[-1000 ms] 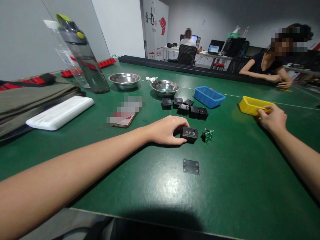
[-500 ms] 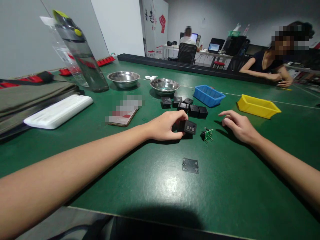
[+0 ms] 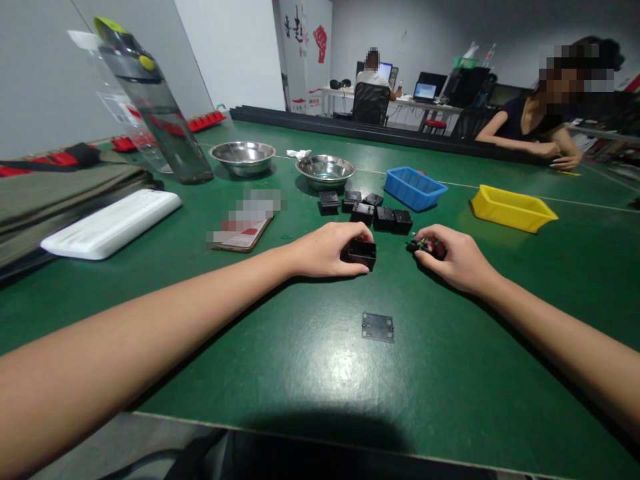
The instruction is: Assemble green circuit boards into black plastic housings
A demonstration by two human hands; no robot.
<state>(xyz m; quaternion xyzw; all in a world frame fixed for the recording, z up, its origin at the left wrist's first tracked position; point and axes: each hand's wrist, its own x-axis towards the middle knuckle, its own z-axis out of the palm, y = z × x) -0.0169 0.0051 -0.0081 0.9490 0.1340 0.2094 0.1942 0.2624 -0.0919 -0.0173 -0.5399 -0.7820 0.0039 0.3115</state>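
My left hand (image 3: 334,251) grips a small black plastic box (image 3: 363,255) between thumb and fingers, its hollow side facing up. To the right, my right hand (image 3: 454,256) pinches a small circuit board (image 3: 423,245) with black parts, largely covered by the fingers. A flat black cover plate (image 3: 378,327) lies on the green table in front of both hands. Just behind the hands stand several black boxes (image 3: 384,219) in a loose cluster.
Two steel bowls (image 3: 326,175), a blue bin (image 3: 415,189) and a yellow bin (image 3: 514,209) stand farther back. At left are a phone (image 3: 241,233), a white slab (image 3: 112,224), a bag (image 3: 65,187) and a tall bottle (image 3: 175,133). A person (image 3: 530,127) sits across the table at right.
My right hand has closed on the circuit board that stood on the table. My left hand has turned the black box from its lettered face to its hollow side up.
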